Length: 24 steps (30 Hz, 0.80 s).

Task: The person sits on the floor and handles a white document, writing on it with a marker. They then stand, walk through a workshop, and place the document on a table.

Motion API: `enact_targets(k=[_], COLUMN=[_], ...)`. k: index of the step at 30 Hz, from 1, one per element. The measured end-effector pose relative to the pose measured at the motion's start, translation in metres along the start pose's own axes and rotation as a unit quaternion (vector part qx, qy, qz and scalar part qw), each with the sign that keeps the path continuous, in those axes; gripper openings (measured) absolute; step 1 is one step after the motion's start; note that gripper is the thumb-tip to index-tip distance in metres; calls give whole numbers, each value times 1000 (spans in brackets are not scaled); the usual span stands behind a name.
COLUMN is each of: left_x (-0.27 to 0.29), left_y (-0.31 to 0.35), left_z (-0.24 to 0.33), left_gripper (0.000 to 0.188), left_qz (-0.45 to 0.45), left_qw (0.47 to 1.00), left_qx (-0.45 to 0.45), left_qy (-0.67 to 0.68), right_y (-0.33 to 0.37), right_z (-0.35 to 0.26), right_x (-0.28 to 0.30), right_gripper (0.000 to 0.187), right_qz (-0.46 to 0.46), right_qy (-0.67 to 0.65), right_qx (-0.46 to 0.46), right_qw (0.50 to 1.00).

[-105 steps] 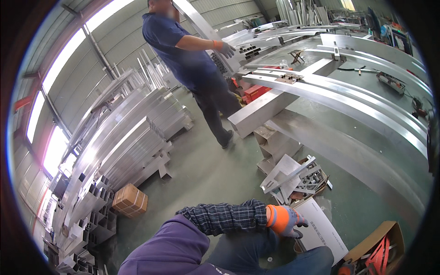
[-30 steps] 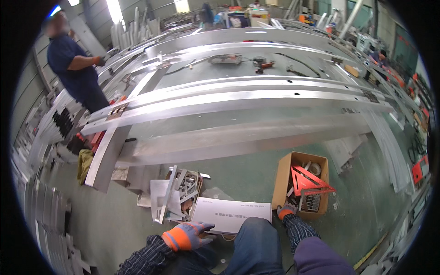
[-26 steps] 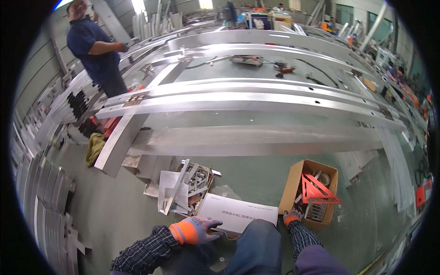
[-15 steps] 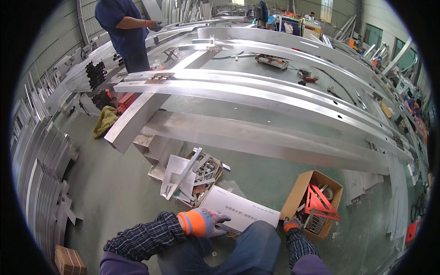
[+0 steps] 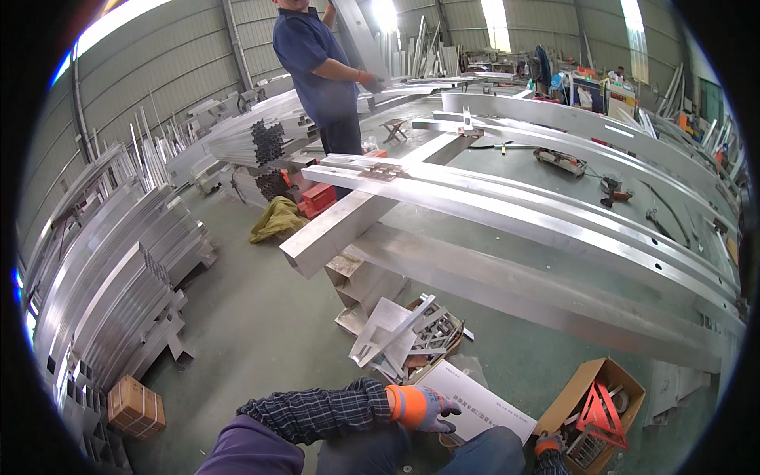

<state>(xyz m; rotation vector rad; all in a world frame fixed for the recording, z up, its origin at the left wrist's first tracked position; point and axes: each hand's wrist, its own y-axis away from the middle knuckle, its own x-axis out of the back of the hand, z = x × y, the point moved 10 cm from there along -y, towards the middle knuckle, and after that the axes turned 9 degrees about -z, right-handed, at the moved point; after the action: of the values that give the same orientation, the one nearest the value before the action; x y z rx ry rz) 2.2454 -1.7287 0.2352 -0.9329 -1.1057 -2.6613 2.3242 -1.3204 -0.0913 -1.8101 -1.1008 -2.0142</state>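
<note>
My left hand (image 5: 427, 408), in an orange and grey work glove, rests over the near edge of a white box lid (image 5: 479, 400) with its fingers spread and nothing held. At the near left corner of an open cardboard box (image 5: 582, 380), my right hand (image 5: 549, 444) has its gloved fingers curled at the box edge; my knee and sleeve are close by. Inside that box lie a red triangular square (image 5: 603, 416) and several metal parts. Beyond my left hand, another box (image 5: 451, 348) holds metal fittings, with a sheet of paper (image 5: 388, 328) and a metal strip across it.
Long aluminium profiles (image 5: 507, 207) lie over a crossbeam (image 5: 340, 229) in front of me. Stacked profiles (image 5: 119, 269) fill the left side. A strapped carton (image 5: 136, 405) stands on the floor. Farther off, a co-worker (image 5: 317, 71) stands with a hand at a metal panel (image 5: 360, 36).
My view has swung left and upward, so the scene sits farther right and lower. Both my hands keep their places at the boxes. The co-worker's hand is now at an upright metal panel.
</note>
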Motion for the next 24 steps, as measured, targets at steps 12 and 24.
enact_targets(k=[12,24], left_x=[2,1], left_y=[-2,-2], left_z=[6,6], left_gripper=[57,58], left_qz=[-7,-17], left_qw=[1000,1000], left_qx=[1,17], left_qy=[1,-4], right_y=[-3,-4], right_z=[4,3], right_x=[1,10], right_gripper=[68,65], right_qz=[-36,34], right_qy=[24,-6], right_qx=[-7,19], right_qw=[999,999])
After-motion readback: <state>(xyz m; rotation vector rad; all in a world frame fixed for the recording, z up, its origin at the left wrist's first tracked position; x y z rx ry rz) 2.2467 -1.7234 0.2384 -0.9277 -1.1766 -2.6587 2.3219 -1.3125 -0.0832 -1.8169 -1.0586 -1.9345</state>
